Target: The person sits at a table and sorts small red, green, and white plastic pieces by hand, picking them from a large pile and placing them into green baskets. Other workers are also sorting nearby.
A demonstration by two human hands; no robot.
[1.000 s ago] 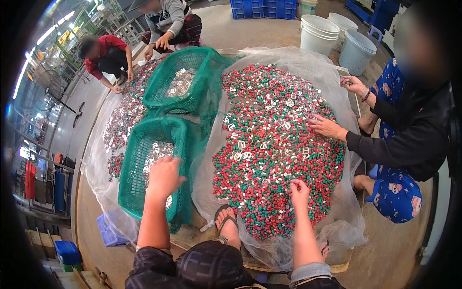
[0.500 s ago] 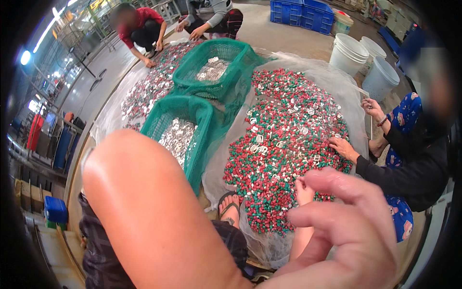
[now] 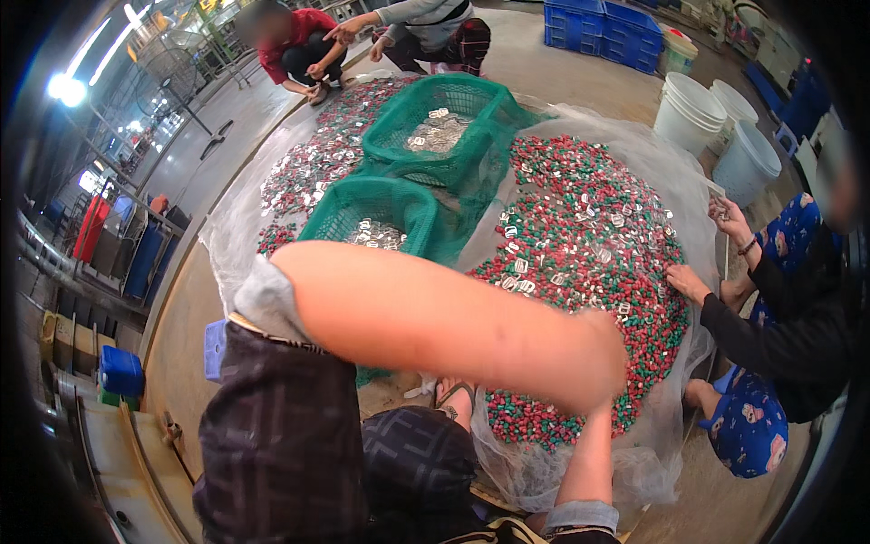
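Just past the right forearm (image 3: 587, 471) sits the heap of red and green plastic pieces (image 3: 589, 272) on clear sheeting (image 3: 652, 462); light, loose, probably slippery, best pinched singly. Both hands are hidden, can't tell their grip. Green baskets (image 3: 381, 204) sit beyond the raised left arm (image 3: 435, 317).

Bright glare flares from lamps (image 3: 63, 86) at the upper left, the floor (image 3: 227, 127) shining below. The near forearm (image 3: 435, 317) sweeps across, soft and blurred. Fisheye bends every edge; the rim falls to black.

White buckets (image 3: 716, 122) stand beside blue crates (image 3: 603, 32) (stacked).
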